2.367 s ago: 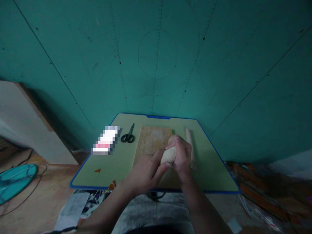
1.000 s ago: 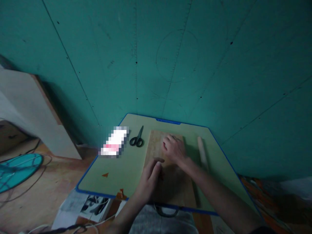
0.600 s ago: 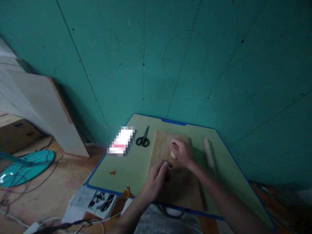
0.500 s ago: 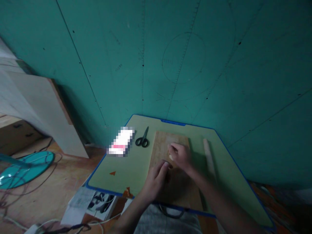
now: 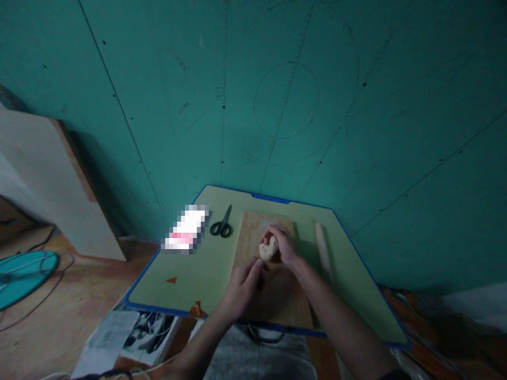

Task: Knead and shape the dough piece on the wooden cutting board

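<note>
A pale lump of dough (image 5: 268,250) shows above the wooden board (image 5: 243,248). Curled around its far and right side, my right hand (image 5: 283,244) grips it. Just nearer to me and to the left, my left hand (image 5: 246,281) is closed, thumb against the curled fingers. Its fingertips point toward the dough; whether they hold anything is hidden. A rolling pin (image 5: 322,248) lies right of the board, partly behind my right forearm. To the board's left are black-handled scissors (image 5: 222,226).
The small table (image 5: 186,293) has a blue rim and stands against a green wall (image 5: 158,105). A blurred-out phone-like rectangle (image 5: 186,228) and a small orange scrap (image 5: 171,280) lie on its left side. Papers (image 5: 101,338) and cables are on the floor, lower left.
My right hand has opened out from a tight fist to a wider curl around the dough, and much more of the dough shows. The whole view has shifted slightly.
</note>
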`<state>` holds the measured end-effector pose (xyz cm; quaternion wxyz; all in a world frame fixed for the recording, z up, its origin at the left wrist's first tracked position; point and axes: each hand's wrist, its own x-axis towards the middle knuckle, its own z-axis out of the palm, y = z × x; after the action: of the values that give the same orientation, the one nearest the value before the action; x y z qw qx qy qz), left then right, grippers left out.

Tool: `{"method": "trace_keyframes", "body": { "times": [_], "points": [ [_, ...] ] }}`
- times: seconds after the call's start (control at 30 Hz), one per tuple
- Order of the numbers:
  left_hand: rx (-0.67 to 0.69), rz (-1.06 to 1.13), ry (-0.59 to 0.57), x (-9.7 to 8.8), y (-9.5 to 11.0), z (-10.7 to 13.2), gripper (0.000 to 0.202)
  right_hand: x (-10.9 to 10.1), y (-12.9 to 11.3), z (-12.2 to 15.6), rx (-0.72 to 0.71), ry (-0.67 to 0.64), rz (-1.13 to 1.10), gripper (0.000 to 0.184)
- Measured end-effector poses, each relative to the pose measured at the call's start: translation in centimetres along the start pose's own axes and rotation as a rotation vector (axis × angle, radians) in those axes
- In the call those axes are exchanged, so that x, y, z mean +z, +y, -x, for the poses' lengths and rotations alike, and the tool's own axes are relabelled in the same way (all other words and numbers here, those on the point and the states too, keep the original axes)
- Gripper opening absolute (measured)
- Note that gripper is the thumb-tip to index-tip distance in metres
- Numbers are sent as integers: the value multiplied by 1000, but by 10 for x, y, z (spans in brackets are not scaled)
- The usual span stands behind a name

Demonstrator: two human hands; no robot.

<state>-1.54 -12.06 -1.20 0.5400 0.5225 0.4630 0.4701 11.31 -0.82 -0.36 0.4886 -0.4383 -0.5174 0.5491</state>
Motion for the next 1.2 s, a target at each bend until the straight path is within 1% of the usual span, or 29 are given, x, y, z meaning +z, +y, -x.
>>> {"method": "trace_keyframes", "body": {
  "times": [0.07, 0.17, 0.3, 0.4, 0.5, 0.53, 0.6, 0.67, 0.8, 0.83, 0.93, 1.0, 1.07, 1.13, 1.2],
  "points": [
    [-1, -13, -2, 0, 1, 0, 44, 4, 4, 2, 24, 53, -21, 38],
    [-12, -27, -12, 0, 2, 0, 45, 8, 5, 2, 70, 129, -157, 38],
    [-17, -37, -18, 0, 4, 0, 46, 2, -4, -3, 84, 161, -230, 38],
    [-20, -34, -29, 0, 5, 1, 45, -7, -15, -10, 39, 177, -220, 38],
    [-14, -32, -36, -1, 5, 1, 45, -12, -20, -15, -63, 266, -189, 39],
    [-12, -35, -35, -1, 5, 1, 46, -13, -18, -16, -103, 314, -147, 40],
    [-15, -38, -35, 0, 5, 1, 46, -13, -12, -15, -175, 378, 10, 43],
    [-22, -40, -40, 0, 5, 1, 47, -14, -4, -9, -228, 375, 215, 45],
    [-9, -53, -46, -1, 4, 1, 46, -17, 5, 8, -368, 266, 585, 45],
    [-5, -54, -47, -2, 3, 1, 45, -17, 6, 12, -411, 243, 668, 42],
    [3, -50, -56, -2, 3, 1, 44, -18, 5, 19, -520, 202, 864, 25],
    [9, -58, -59, -2, 5, 1, 43, -18, 4, 20, -578, 148, 996, 26],
    [10, -67, -63, -2, 6, 1, 42, -18, 3, 23, -615, 63, 1133, 30],
    [13, -56, -65, -2, 6, 2, 42, -18, 4, 30, -618, -5, 1231, 28],
    [22, -28, -62, -2, 6, 3, 42, -20, 5, 40, -605, -13, 1274, 27]
  ]
}}
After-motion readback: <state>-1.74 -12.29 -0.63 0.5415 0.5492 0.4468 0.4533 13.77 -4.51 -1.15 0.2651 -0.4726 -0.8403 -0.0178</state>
